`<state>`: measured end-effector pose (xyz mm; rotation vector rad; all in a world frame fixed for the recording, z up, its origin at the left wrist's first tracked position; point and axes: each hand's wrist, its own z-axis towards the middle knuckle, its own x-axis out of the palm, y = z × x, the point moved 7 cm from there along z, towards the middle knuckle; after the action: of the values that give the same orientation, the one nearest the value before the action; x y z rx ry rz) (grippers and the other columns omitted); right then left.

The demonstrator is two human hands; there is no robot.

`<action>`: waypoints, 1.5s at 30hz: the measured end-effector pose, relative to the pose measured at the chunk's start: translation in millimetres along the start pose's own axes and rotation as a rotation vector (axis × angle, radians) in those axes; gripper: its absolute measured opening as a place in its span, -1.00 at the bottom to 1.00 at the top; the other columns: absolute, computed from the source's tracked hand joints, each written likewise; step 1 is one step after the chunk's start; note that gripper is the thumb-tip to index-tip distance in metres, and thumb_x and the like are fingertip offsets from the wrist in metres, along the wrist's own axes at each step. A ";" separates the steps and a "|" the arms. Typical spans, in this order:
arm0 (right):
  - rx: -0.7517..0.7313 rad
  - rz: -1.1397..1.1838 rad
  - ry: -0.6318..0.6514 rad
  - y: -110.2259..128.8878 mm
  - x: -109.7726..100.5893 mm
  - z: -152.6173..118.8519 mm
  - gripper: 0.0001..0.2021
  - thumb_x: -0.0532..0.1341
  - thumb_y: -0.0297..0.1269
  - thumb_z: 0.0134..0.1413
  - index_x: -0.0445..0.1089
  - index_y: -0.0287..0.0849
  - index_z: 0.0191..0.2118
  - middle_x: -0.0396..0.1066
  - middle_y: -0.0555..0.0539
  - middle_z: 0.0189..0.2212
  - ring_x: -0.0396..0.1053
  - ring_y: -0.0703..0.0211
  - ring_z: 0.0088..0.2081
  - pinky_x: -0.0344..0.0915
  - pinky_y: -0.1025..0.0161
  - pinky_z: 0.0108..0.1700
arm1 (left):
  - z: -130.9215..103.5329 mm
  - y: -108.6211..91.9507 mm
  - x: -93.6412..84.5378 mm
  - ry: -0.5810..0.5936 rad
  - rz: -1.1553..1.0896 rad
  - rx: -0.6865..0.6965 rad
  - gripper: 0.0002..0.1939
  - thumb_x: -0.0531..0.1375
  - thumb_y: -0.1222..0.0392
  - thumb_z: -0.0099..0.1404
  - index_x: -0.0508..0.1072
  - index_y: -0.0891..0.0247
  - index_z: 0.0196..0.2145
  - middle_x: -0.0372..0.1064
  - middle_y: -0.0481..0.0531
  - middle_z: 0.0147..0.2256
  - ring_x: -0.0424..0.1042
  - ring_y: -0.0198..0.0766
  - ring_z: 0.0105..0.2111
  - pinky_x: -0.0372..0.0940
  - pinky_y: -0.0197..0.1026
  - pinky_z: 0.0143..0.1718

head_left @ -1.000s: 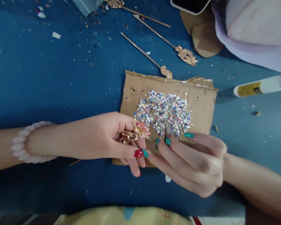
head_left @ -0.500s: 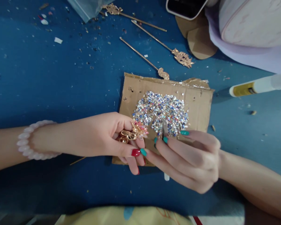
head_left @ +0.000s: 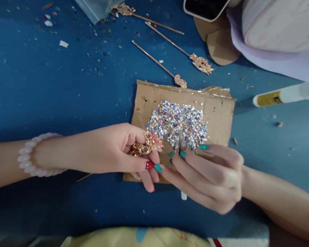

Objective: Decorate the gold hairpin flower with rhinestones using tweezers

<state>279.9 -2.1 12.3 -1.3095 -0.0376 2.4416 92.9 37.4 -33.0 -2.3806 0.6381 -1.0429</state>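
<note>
We judge the work partway along: pink pointed bits (head_left: 157,141) already crowd one end of the glossy gold openwork ornament (head_left: 142,148), which the left hand (head_left: 110,147) keeps in a curled grip over the cardboard's (head_left: 218,116) left side, while plenty of glittering, irregular chips (head_left: 179,118) lie heaped there, how many still needed we cannot tell. The right hand's (head_left: 211,181) grip is pinched firmly on slim metal tweezers (head_left: 181,140), tips at the chips, whether gripping one we cannot make out. Beyond, we note three slender gold sticks (head_left: 202,64) with ornate metal heads.
</note>
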 end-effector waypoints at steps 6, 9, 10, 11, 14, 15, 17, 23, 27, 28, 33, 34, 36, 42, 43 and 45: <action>-0.029 0.000 -0.003 2.1 -1.3 -2.5 -0.75 0.41 -0.38 0.58 0.76 0.10 -0.18 0.77 0.07 -0.05 0.55 0.25 0.08 0.50 0.19 0.11 | 1.5 -0.1 -0.9 -0.006 0.020 -0.019 -0.76 0.51 0.34 0.49 0.57 0.07 -0.14 0.87 -0.15 -0.18 0.92 -0.07 -0.09 0.68 -0.24 -0.08; -0.024 -0.006 -0.019 1.8 -1.2 -2.9 -0.75 0.41 -0.25 0.61 0.76 0.10 -0.21 0.77 0.08 -0.07 0.57 0.24 0.07 0.53 0.18 0.09 | 2.7 1.2 -1.4 -0.007 -0.009 -0.019 -0.73 0.56 0.32 0.44 0.57 0.06 -0.15 0.87 -0.18 -0.19 0.92 -0.09 -0.11 0.67 -0.24 -0.04; -0.019 -0.011 -0.025 1.6 -0.9 -3.0 -0.74 0.39 -0.23 0.63 0.75 0.11 -0.21 0.77 0.08 -0.08 0.57 0.25 0.08 0.53 0.18 0.10 | 2.9 2.0 -1.9 -0.010 -0.017 -0.020 -0.72 0.59 0.30 0.42 0.58 0.06 -0.15 0.86 -0.19 -0.21 0.92 -0.11 -0.12 0.67 -0.25 -0.04; -0.010 -0.021 -0.034 1.4 -1.0 -3.2 -0.74 0.38 -0.22 0.64 0.75 0.11 -0.20 0.77 0.08 -0.08 0.57 0.26 0.09 0.54 0.19 0.12 | 3.1 2.8 -2.5 -0.015 -0.021 -0.022 -0.71 0.61 0.28 0.41 0.58 0.06 -0.16 0.86 -0.20 -0.22 0.92 -0.12 -0.14 0.66 -0.26 -0.05; 0.007 -0.068 -0.045 3.7 -3.1 -4.1 -0.80 0.41 -0.14 0.60 0.75 0.14 -0.18 0.77 0.08 -0.09 0.59 0.22 0.18 0.56 0.18 0.21 | 2.7 4.4 -4.5 -0.034 0.007 -0.032 -0.73 0.63 0.21 0.41 0.62 0.07 -0.13 0.86 -0.17 -0.22 0.91 -0.11 -0.18 0.65 -0.25 -0.11; 0.021 -0.086 -0.014 4.6 -2.8 -4.5 -0.81 0.42 -0.07 0.59 0.75 0.14 -0.16 0.78 0.06 -0.09 0.60 0.17 0.22 0.58 0.15 0.24 | 2.3 4.3 -5.1 -0.042 0.023 -0.034 -0.76 0.61 0.20 0.44 0.63 0.07 -0.12 0.87 -0.14 -0.19 0.91 -0.11 -0.19 0.65 -0.24 -0.11; 0.081 -0.115 0.140 4.3 2.2 -6.4 -0.73 0.38 0.10 0.59 0.76 0.12 -0.10 0.79 -0.02 -0.10 0.62 0.05 0.28 0.62 0.05 0.28 | 1.5 3.7 -5.6 -0.057 0.058 -0.039 -0.82 0.57 0.20 0.48 0.65 0.09 -0.11 0.88 -0.09 -0.12 0.91 -0.13 -0.20 0.63 -0.25 -0.12; 0.137 -0.051 0.338 7.4 1.2 -9.8 -0.61 0.31 0.22 0.60 0.74 0.06 0.05 0.77 -0.09 -0.11 0.66 -0.01 0.22 0.66 -0.03 0.26 | 6.3 8.2 -4.7 -0.058 0.094 -0.041 -0.83 0.56 0.13 0.43 0.66 0.09 -0.13 0.84 -0.07 -0.16 0.88 -0.16 -0.28 0.55 -0.31 -0.23; 0.064 -0.039 0.263 2.9 -3.5 -3.8 -0.72 0.36 0.06 0.61 0.74 0.04 0.08 0.75 -0.08 -0.09 0.63 0.04 0.19 0.63 0.00 0.25 | 13.2 14.3 -5.5 -0.059 0.107 0.021 -0.82 0.52 0.04 0.40 0.65 0.09 -0.19 0.78 -0.08 -0.23 0.86 -0.15 -0.32 0.52 -0.33 -0.32; 0.019 -0.033 0.223 1.8 -5.1 -2.1 -0.77 0.38 -0.01 0.61 0.74 0.03 0.07 0.75 -0.07 -0.08 0.62 0.08 0.18 0.62 0.03 0.25 | 14.0 15.4 -5.5 -0.059 0.112 0.030 -0.83 0.51 0.04 0.39 0.64 0.09 -0.19 0.78 -0.08 -0.23 0.85 -0.15 -0.32 0.52 -0.34 -0.32; -0.229 0.011 0.103 0.3 -7.2 0.5 -0.83 0.39 -0.26 0.65 0.78 -0.03 -0.06 0.70 0.01 -0.02 0.54 0.32 0.04 0.55 0.20 0.17 | 11.2 15.2 -3.6 -0.067 0.113 0.013 -0.82 0.53 0.07 0.39 0.63 0.09 -0.21 0.80 -0.06 -0.21 0.85 -0.13 -0.34 0.53 -0.32 -0.31; -0.245 0.009 0.108 0.1 -6.2 0.8 -0.80 0.38 -0.26 0.67 0.78 -0.03 -0.08 0.69 0.03 -0.02 0.53 0.33 0.01 0.54 0.20 0.15 | 9.8 13.9 -3.3 -0.079 0.108 0.003 -0.82 0.54 0.07 0.38 0.63 0.09 -0.22 0.80 -0.07 -0.22 0.85 -0.13 -0.35 0.54 -0.32 -0.31; -0.257 0.001 0.112 0.8 -5.4 1.7 -0.76 0.36 -0.25 0.70 0.77 -0.03 -0.11 0.68 0.04 -0.04 0.51 0.34 -0.03 0.53 0.20 0.12 | 6.8 11.2 -3.6 -0.122 0.111 -0.024 -0.83 0.54 0.08 0.38 0.64 0.08 -0.21 0.80 -0.10 -0.23 0.85 -0.14 -0.35 0.54 -0.32 -0.29; -0.242 0.007 0.117 1.0 -7.5 1.9 -0.74 0.31 -0.31 0.71 0.77 -0.05 -0.09 0.67 0.03 -0.08 0.49 0.31 -0.07 0.51 0.20 0.14 | 0.7 5.3 -1.2 -0.187 0.130 -0.071 -0.89 0.48 0.16 0.44 0.63 0.09 -0.21 0.81 -0.13 -0.25 0.86 -0.18 -0.33 0.56 -0.35 -0.24; -0.246 0.008 0.119 0.6 -7.9 1.4 -0.76 0.32 -0.35 0.69 0.77 -0.06 -0.07 0.67 0.03 -0.08 0.49 0.31 -0.07 0.50 0.19 0.14 | 0.5 4.9 -0.7 -0.182 0.125 -0.068 -0.88 0.49 0.16 0.44 0.63 0.09 -0.22 0.80 -0.13 -0.24 0.86 -0.18 -0.32 0.56 -0.34 -0.24; -0.263 0.010 0.132 0.7 -7.4 0.4 -0.78 0.34 -0.41 0.65 0.77 -0.06 -0.04 0.68 0.03 -0.05 0.50 0.30 -0.04 0.50 0.19 0.14 | 0.7 3.8 0.5 -0.161 0.112 -0.055 -0.86 0.51 0.16 0.43 0.62 0.10 -0.21 0.80 -0.11 -0.23 0.86 -0.17 -0.31 0.56 -0.34 -0.24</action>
<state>283.1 -5.2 18.4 -1.5814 -0.3280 2.4143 92.8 34.3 -35.3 -2.4148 0.7395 -0.7877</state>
